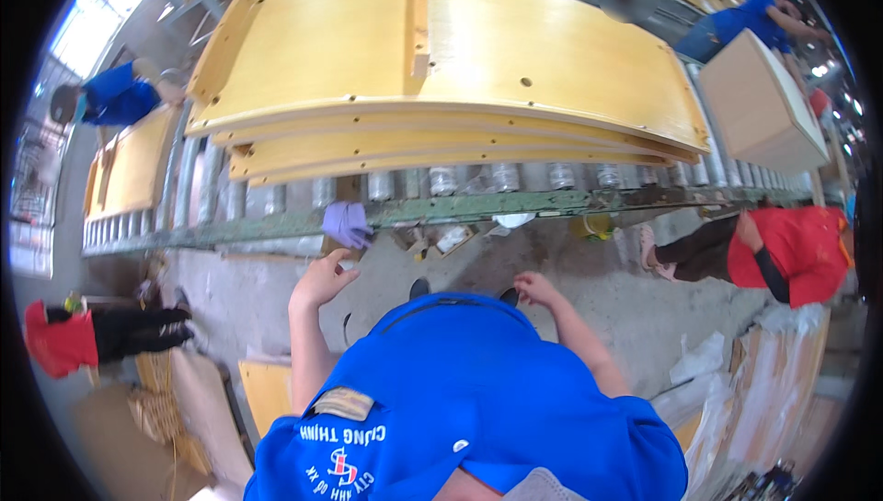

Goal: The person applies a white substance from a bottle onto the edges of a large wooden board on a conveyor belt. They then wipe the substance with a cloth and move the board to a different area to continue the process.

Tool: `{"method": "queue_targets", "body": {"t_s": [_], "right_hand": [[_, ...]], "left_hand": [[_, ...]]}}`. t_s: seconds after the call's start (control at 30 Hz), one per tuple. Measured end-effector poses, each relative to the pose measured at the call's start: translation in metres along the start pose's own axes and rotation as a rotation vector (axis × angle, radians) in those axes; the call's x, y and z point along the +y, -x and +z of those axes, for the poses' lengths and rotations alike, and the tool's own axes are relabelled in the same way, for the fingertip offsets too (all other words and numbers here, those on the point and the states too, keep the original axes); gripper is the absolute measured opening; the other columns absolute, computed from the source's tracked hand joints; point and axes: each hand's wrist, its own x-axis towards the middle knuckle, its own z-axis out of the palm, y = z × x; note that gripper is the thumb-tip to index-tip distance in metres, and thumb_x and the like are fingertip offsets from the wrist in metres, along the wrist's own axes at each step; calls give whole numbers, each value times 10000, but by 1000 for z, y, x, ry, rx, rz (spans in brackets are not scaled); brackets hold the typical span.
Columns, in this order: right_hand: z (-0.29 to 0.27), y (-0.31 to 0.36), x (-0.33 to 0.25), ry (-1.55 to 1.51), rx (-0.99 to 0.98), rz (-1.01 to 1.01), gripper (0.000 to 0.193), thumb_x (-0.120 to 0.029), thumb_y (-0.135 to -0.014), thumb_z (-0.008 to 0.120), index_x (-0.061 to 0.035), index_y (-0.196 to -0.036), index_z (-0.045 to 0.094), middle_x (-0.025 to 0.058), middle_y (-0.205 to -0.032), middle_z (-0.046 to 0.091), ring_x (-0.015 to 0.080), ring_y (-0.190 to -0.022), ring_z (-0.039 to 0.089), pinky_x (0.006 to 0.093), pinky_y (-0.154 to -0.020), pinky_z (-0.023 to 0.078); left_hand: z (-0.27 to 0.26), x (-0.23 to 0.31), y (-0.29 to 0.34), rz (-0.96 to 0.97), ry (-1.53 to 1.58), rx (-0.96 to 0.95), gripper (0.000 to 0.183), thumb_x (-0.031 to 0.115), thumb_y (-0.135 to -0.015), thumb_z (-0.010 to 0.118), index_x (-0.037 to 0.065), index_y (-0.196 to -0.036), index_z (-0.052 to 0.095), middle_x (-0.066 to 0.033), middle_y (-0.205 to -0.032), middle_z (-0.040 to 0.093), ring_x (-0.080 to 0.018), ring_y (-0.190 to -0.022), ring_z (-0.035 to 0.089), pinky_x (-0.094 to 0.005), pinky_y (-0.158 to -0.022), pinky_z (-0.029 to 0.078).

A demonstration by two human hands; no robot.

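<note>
My left hand (pixel 324 280) is held in the air with thumb and fingers apart and nothing in it. Just beyond it, a purple cloth or glove (pixel 347 223) hangs over the green rail of the roller conveyor (pixel 423 209); the hand is apart from it. My right hand (pixel 536 289) hovers at the right of my waist, loosely curled with fingers apart, holding nothing. On the rollers ahead of me lies a stack of several yellow wooden panels (pixel 322 50). A wooden crossbar (pixel 420 23) stands up across the top panel, which has small holes along its edges.
A pale box-shaped wooden piece (pixel 763 101) sits on the rollers at right, and another yellow panel (pixel 138 165) at far left. Co-workers in blue (pixel 120 94) and red (pixel 791 253) stand around. Wrapped boards (pixel 763 391) lean behind me at right; scraps (pixel 453 239) lie under the conveyor.
</note>
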Motion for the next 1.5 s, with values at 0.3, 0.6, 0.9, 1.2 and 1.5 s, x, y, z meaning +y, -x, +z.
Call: {"method": "queue_targets", "body": {"t_s": [0.3,0.6,0.9,1.2,1.5], "right_hand": [[78,44,56,-20,165,333,336,-306,-815,568,-63,-1029,657,96,-774,653,181,-604,640,329,-502,513],[139,47,42,119,236,156,355,-343,-800,608,-97,-1048,668,142,-1034,663,304,-976,621,393,-867,477],[156,63,71,-60,271,346,345,-319,-803,589,-77,-1034,673,143,-900,687,267,-798,667,380,-737,521],[141,61,41,169,377,153,306,-271,-796,594,-67,-1007,679,145,-872,686,251,-757,665,366,-708,520],[63,34,-215,158,658,-842,96,-20,-828,585,4,-903,640,132,-819,636,253,-724,611,320,-673,485]], "left_hand": [[-7,-37,-102,219,-196,-233,389,367,-790,635,37,-997,640,-189,-890,675,-337,-859,652,-406,-747,507],[22,43,-144,558,-271,-348,439,368,-784,647,35,-1066,609,-188,-967,664,-341,-919,638,-405,-799,498],[27,53,-149,590,-266,-450,433,364,-785,638,37,-1069,614,-197,-961,664,-335,-923,640,-407,-809,495],[-16,-40,-153,409,-42,170,287,314,-844,566,69,-973,643,-172,-876,668,-348,-835,643,-428,-730,503],[-114,-113,-119,125,234,1330,210,146,-869,536,33,-1041,578,-121,-991,587,-323,-991,502,-418,-894,363]]}}
